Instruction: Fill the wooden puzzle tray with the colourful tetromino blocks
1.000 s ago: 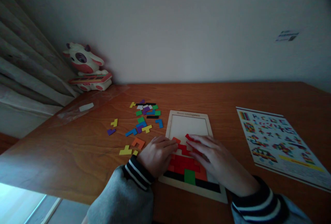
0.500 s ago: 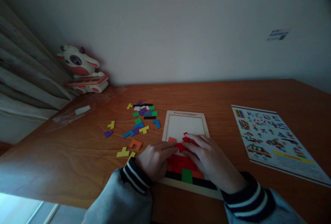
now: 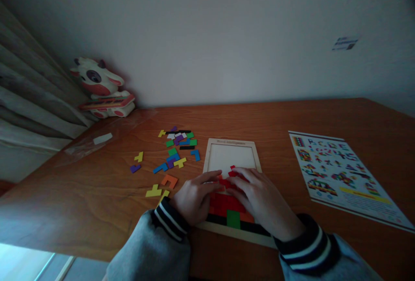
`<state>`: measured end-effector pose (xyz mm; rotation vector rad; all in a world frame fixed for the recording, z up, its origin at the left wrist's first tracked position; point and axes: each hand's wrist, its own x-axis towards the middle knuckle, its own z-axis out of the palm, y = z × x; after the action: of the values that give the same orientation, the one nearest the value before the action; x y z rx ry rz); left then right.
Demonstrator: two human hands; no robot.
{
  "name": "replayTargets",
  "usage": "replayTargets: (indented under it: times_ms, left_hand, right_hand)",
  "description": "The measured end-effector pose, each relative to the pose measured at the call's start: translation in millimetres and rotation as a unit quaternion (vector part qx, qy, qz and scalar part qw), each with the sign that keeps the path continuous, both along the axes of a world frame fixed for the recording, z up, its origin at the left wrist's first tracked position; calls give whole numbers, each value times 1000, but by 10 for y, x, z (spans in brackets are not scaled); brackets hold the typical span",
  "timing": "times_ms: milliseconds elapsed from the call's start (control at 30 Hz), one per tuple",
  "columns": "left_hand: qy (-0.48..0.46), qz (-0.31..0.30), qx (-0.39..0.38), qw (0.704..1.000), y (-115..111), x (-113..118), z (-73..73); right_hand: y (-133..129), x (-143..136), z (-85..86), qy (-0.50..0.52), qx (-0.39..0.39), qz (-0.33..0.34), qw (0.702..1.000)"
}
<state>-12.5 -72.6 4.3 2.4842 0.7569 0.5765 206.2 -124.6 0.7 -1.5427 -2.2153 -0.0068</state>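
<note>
A wooden tray (image 3: 231, 142) lies flat before me, its lower part filled with red, orange, black and green pieces. Near its bottom edge is a green piece (image 3: 233, 219). My left hand (image 3: 196, 196) rests over the tray's left side, fingers apart, fingertips touching the red and orange pieces. From the right, my right hand (image 3: 259, 196) reaches over the tray with its fingers spread on the red pieces (image 3: 228, 203). A small red piece (image 3: 232, 168) shows at its fingertips. The tray's upper part shows its pale bottom.
Loose coloured pieces lie left of the tray, among them an orange piece (image 3: 169, 180) and a yellow piece (image 3: 153, 191). A printed pattern sheet (image 3: 343, 177) lies at the right. A cow toy (image 3: 103, 86) stands at the back left by the curtain (image 3: 35, 86).
My left fingers have spread apart and lifted slightly over the pieces. My right hand has hardly moved. The whole view has shifted a little.
</note>
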Motion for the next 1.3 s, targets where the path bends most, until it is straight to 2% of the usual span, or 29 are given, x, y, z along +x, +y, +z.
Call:
replayTargets:
  times_ms: [100,267,333,600,800,967,1300]
  left_hand:
    - [14,-3,-2,1000,5,15,11]
    - [-1,-75,45,996,29,42,31]
    - [9,-84,64,994,37,43,21]
    - [46,-58,79,994,27,17,-15]
    - [45,-53,85,994,20,25,7]
    - [53,-42,103,992,2,42,83]
    - [56,-32,96,993,-15,63,104]
  right_hand:
    - [-1,-9,1,2,-1,7,1000]
    - [23,39,18,29,-12,20,999]
    - [35,77,21,46,-12,25,999]
    - [48,196,32,60,-6,67,996]
    - [50,136,-21,39,6,29,999]
    - [49,134,-52,8,11,27,1000]
    - [61,179,-9,74,-10,64,995]
